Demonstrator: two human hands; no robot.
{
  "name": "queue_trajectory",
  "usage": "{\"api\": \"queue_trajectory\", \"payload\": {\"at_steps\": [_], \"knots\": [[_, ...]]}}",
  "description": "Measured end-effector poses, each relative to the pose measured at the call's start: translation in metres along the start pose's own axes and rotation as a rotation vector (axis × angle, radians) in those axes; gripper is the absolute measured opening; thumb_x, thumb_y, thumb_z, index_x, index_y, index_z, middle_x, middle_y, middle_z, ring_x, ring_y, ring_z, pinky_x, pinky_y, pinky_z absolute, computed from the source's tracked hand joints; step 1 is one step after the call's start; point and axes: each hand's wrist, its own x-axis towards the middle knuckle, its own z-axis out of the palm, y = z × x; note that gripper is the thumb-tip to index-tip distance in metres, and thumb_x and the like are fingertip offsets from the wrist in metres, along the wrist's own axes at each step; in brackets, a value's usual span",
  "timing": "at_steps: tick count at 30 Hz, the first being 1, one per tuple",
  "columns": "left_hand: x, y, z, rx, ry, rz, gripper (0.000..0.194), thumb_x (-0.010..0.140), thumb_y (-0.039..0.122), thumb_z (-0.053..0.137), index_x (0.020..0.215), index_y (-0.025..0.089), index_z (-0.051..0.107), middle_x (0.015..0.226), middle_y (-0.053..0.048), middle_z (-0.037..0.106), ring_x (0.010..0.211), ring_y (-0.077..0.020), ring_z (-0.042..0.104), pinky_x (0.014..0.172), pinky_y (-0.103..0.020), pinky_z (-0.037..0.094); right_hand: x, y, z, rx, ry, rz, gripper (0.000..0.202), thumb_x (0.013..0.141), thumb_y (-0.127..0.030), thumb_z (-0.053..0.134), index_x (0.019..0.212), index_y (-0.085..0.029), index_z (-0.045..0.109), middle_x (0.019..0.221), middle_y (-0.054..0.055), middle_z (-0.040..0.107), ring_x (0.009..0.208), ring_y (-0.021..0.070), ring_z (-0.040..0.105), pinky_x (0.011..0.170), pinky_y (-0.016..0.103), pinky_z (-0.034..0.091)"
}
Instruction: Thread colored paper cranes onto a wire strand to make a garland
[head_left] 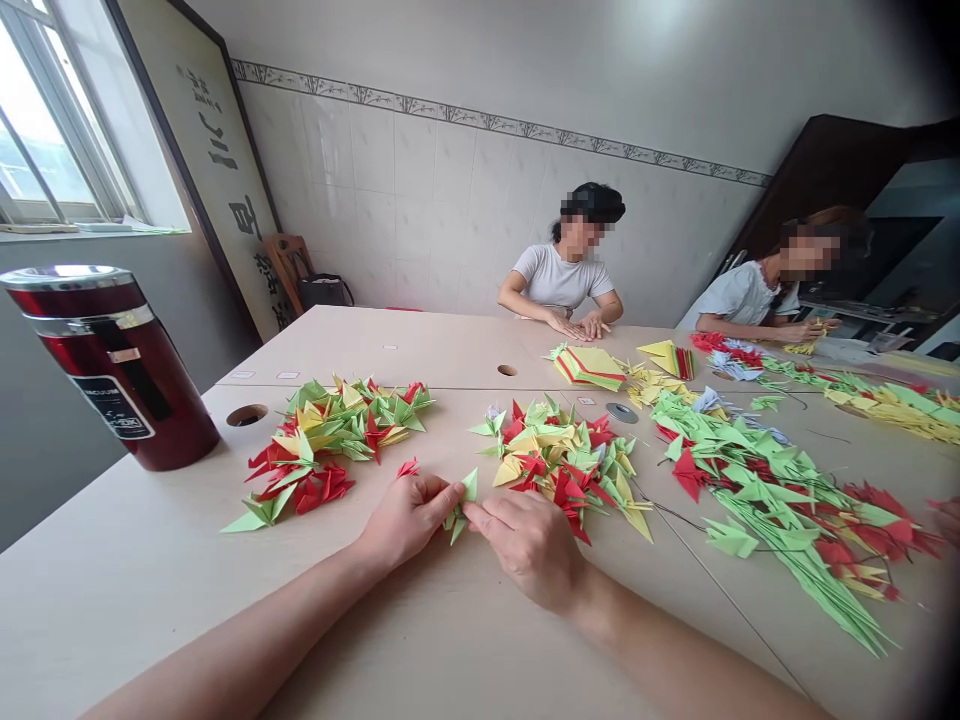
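Note:
Between my two hands is a light green folded paper crane, pinched from both sides just above the table. My left hand is closed on its left side, thumb and fingers pressed together. From the right, my right hand grips it with bent fingers. A bit of red folded paper shows behind my left hand. One pile of red, green and yellow paper cranes lies beyond my left hand. Another mixed pile of cranes lies just behind my right hand.
A dark red vacuum flask stands at the table's left edge. Long strings of paper cranes spread across the right side. Stacked paper lies farther back. Two people sit across the table. Round holes pierce the tabletop.

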Motion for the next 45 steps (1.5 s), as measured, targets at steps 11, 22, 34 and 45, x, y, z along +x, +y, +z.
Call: {"api": "queue_trajectory", "payload": {"at_steps": [11,22,34,45], "knots": [[-0.003,-0.001,0.001,-0.116,-0.047,0.023,0.038,0.079,0.048,0.044,0.068,0.014,0.055,0.058,0.002,0.049,0.054,-0.0096,0.040,0.050,-0.021,0.032,-0.002,0.004,0.003,0.490,0.119,0.461,0.031,0.083,-0.025,0.055,0.114,-0.018,0.054,0.088,0.006,0.064,0.077,0.0164,0.061,0.066,0.026,0.049],[-0.004,-0.007,0.009,-0.094,-0.032,0.180,0.017,0.074,0.023,0.050,0.083,0.014,0.061,0.059,0.003,0.045,0.053,-0.0087,0.037,0.048,-0.020,0.031,0.002,0.000,-0.004,0.743,0.066,0.456,0.012,0.076,-0.026,0.062,0.085,-0.018,0.060,0.070,0.001,0.055,0.062,0.0128,0.051,0.056,0.025,0.044],[-0.005,-0.006,0.011,-0.099,0.076,0.273,0.017,0.072,0.018,0.053,0.087,0.015,0.058,0.072,0.000,0.057,0.059,-0.0094,0.047,0.055,-0.021,0.041,0.003,-0.001,-0.003,0.764,0.106,0.460,0.009,0.080,-0.017,0.052,0.086,-0.018,0.059,0.074,0.003,0.056,0.068,0.0143,0.053,0.061,0.026,0.045],[-0.009,-0.001,0.010,-0.067,0.084,0.301,0.031,0.073,0.015,0.052,0.103,0.018,0.046,0.066,0.004,0.057,0.059,-0.0101,0.051,0.060,-0.024,0.044,-0.001,0.001,0.003,0.810,0.073,0.440,0.016,0.078,-0.021,0.060,0.094,-0.020,0.063,0.086,0.004,0.050,0.067,0.0123,0.054,0.059,0.025,0.048]]}}
